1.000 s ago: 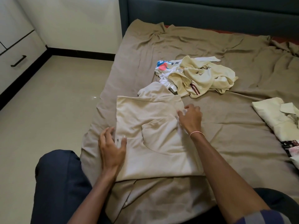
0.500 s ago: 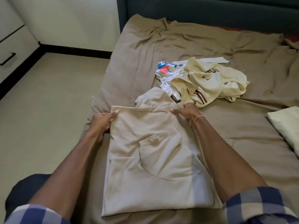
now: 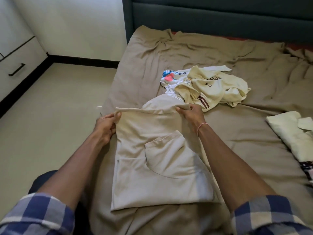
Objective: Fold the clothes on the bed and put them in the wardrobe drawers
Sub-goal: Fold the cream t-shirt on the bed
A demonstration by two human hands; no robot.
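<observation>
Head camera, looking down over a bed (image 3: 225,55) covered with a rumpled brown sheet: a person in blue-and-white checked sleeves works on a beige garment (image 3: 157,177) that lies partly folded in a long rectangle on the near left part of the mattress. The left hand (image 3: 105,128) pinches the garment's far left corner between thumb and fingers, while the right hand (image 3: 190,113), a thin pink bracelet (image 3: 201,125) at its wrist, grips the far right corner. Between the two hands the far edge is raised off the sheet; the near part of the garment lies flat. Just beyond the raised edge sits a loose heap of unfolded clothes, a cream top with dark red stripes (image 3: 218,87) lying over a white garment with a blue and pink print (image 3: 170,77). Well apart at the right edge of the bed rests a folded pale yellow garment (image 3: 288,131). A dark teal headboard (image 3: 220,19) closes the far side. Across the pale tiled floor (image 3: 59,107) at the left stands a white wardrobe drawer (image 3: 23,56) with a black handle (image 3: 17,69), closed.
</observation>
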